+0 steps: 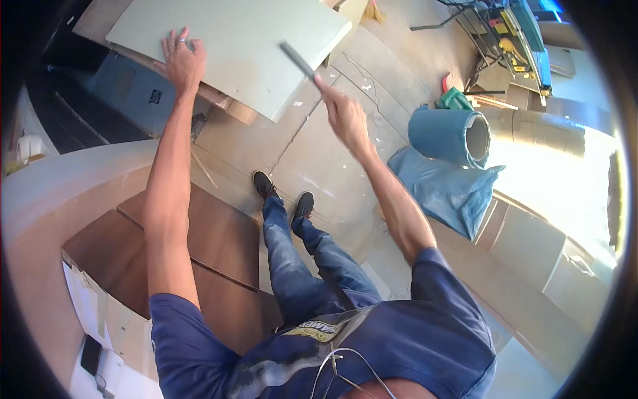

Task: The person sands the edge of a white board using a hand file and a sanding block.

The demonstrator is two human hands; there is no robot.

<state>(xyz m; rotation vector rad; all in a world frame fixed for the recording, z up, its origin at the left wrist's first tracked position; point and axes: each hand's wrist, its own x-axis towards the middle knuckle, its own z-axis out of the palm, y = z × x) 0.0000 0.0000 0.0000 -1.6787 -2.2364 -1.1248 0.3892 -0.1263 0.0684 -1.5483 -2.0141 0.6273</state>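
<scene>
My left hand [181, 61] lies flat, fingers spread, on a large pale grey-green panel [252, 46] at the top of the view. My right hand [344, 113] is closed around a thin grey tool [297, 61], perhaps a file or blade, whose tip reaches over the panel's right part. The panel rests tilted on other boards. My legs in blue jeans and dark shoes [284, 193] stand on the floor below it.
Brown wooden boards [219, 246] are stacked at lower left beside a curved pale wall. A rolled blue sheet [448, 136] and blue plastic [452, 189] lie to the right. Power tools on a stand [515, 43] are at top right. Cardboard covers the floor.
</scene>
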